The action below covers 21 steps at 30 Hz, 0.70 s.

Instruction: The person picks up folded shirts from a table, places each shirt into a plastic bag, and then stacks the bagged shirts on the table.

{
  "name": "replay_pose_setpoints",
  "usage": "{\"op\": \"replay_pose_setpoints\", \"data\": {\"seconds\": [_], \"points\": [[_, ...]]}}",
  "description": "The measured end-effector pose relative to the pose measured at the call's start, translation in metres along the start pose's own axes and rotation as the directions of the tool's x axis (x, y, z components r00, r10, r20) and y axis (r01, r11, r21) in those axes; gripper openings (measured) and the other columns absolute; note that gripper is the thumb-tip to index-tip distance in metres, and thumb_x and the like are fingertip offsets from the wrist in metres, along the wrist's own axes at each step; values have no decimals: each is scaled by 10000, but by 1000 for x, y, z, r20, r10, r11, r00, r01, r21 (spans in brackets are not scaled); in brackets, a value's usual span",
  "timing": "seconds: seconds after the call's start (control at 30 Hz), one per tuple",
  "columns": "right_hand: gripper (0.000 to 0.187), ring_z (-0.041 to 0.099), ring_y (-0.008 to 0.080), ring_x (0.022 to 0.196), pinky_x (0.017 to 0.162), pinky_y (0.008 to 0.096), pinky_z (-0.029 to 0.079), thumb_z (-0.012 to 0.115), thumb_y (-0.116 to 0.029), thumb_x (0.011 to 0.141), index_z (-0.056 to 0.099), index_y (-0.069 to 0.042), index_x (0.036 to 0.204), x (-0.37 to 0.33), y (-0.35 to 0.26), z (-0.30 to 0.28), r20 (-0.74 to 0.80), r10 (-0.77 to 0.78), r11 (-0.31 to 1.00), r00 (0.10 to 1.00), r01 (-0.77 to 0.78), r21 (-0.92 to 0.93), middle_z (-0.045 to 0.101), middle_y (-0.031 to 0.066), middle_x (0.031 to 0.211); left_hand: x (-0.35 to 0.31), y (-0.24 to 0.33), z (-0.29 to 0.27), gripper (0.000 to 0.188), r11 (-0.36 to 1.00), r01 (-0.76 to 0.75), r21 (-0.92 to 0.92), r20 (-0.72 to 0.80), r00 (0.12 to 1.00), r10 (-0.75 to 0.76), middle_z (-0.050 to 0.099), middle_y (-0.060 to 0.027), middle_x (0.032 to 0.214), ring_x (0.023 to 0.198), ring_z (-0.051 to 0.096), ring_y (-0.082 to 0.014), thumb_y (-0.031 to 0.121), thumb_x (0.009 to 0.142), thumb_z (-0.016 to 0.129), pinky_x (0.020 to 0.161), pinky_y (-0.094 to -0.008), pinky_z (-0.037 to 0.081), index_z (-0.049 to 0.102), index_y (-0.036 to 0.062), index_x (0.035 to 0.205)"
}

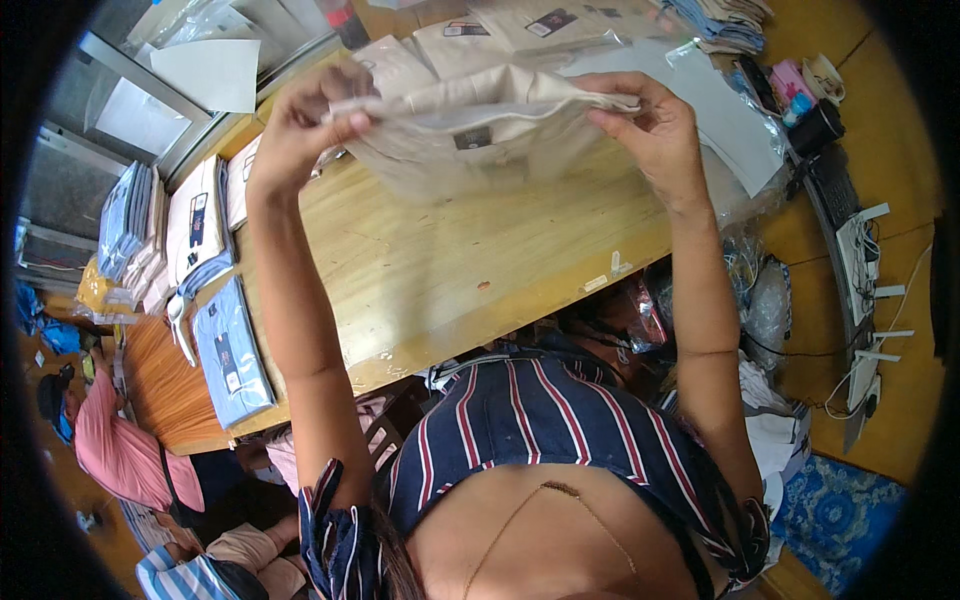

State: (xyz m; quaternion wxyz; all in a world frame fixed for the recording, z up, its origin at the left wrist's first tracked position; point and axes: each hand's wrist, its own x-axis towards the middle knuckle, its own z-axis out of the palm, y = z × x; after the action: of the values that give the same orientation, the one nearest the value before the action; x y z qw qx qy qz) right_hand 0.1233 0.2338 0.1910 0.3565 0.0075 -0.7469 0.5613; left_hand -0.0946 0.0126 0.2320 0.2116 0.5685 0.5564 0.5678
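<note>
Between my hands hangs a cream folded garment in a clear plastic bag (470,150), held up above the wooden table (440,290). A small dark label shows near its upper edge, and its lower part is blurred. My left hand (305,125) pinches the bag's upper left corner between thumb and fingers. At the opposite upper corner, my right hand (652,130) grips the edge with its thumb below and fingers on top. The bag's upper edge gapes slightly between the two hands.
More bagged cream garments (545,28) lie along the table's far side, beside clear plastic sheets (715,110). Folded garment stacks (195,220) and a bagged blue shirt (232,350) are at left. A person in pink (130,450) is beyond; a cup (823,78) sits far right.
</note>
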Motion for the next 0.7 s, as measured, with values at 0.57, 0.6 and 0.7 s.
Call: {"op": "replay_pose_setpoints", "data": {"seconds": [0.57,0.6,0.7], "points": [[285,480,286,910,802,349,390,508,40,664,547,-18,940,-187,83,-25,192,362,745,912,-159,-648,545,127,927,-62,-131,197,285,699,-375,608,380,911,157,510,-55,1067,1049,440,-228,138,654,551,874,-361,346,561,67,930],[254,483,285,884,778,352,394,527,22,663,549,-17,913,-186,83,-23,185,356,738,916,-155,-656,544,121,894,-56,-139,209,340,640,-418,645,485,871,80,447,-44,1172,1159,336,-238,248,720,525,938,-422,277,539,147,1045],[170,490,282,820,724,354,403,571,-19,656,553,-13,825,-189,90,-23,154,330,722,932,-144,-677,536,108,812,-49,-166,234,393,577,-476,664,530,844,87,338,-26,1281,1228,218,-253,404,796,420,976,-479,185,470,250,1154]]}}
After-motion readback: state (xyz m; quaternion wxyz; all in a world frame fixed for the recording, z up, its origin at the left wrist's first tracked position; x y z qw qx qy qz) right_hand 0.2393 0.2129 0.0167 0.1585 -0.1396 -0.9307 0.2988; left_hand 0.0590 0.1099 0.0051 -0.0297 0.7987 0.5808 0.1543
